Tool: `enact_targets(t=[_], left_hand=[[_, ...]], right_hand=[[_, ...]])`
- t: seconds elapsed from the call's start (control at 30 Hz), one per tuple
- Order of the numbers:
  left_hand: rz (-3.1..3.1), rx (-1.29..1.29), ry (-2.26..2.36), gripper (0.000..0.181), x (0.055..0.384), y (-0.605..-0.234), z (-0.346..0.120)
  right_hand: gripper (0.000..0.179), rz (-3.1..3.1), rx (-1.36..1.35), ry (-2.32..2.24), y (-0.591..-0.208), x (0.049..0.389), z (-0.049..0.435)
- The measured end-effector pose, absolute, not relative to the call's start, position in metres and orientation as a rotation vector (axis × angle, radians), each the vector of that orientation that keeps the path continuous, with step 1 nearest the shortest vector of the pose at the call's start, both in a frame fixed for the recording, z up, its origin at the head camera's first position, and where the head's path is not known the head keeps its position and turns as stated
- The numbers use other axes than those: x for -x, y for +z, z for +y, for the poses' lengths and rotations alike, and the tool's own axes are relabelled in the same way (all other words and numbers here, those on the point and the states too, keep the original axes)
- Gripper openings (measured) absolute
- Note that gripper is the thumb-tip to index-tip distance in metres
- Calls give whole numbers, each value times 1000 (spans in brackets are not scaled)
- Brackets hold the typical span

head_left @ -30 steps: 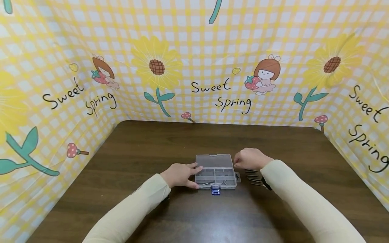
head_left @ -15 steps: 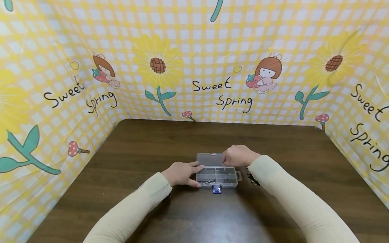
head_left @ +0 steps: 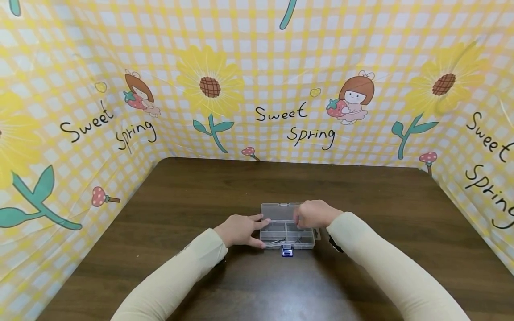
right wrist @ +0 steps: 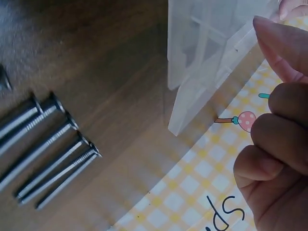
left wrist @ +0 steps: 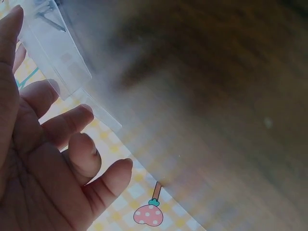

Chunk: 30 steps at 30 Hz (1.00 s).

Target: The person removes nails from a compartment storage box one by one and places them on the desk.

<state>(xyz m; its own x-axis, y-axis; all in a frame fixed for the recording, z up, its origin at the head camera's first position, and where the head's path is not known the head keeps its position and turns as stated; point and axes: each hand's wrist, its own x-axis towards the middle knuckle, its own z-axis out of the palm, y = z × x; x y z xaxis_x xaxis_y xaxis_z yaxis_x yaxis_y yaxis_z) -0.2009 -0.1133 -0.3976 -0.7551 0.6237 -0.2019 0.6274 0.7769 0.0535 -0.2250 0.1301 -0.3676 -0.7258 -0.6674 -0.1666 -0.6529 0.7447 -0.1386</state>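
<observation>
A clear plastic compartment box [head_left: 307,245] lies open on the table, its lid [head_left: 275,211] tipped back and a blue latch [head_left: 287,252] at the front. Thin metal pieces lie in its front compartments. My left hand [head_left: 237,230] rests at the box's left side, fingers spread, thumb by the front corner and index finger over the rim. Above the right rear compartment is my right hand [head_left: 317,214], thumb and index finger close together, other fingers curled. I cannot tell whether it pinches anything. Several nails [right wrist: 41,150] lie in a row in the right wrist view.
The brown wooden table [head_left: 209,183] is bordered at the back and sides by a yellow checked cloth [head_left: 273,80] with flowers and lettering. A hanging tab [head_left: 317,234] sticks out from the box's right side. My right forearm covers the nails in the head view.
My right hand has moved left from beside the box to over it, then lowered slightly toward the rear compartment. My left hand has stayed at the box's left side.
</observation>
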Motion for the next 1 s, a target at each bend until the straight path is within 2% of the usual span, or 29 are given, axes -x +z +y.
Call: enact_targets(t=[0.37, 0.83, 1.0], left_hand=[[2759, -961, -44, 74, 203, -394, -112], [2755, -978, -5, 75, 200, -400, -112], [2761, -980, -8, 75, 202, -399, -114]], right_hand=[[9, 2733, 1158, -17, -378, 224, 132], [31, 2755, 1266, 31, -393, 225, 127], [33, 2787, 1318, 92, -392, 224, 123]])
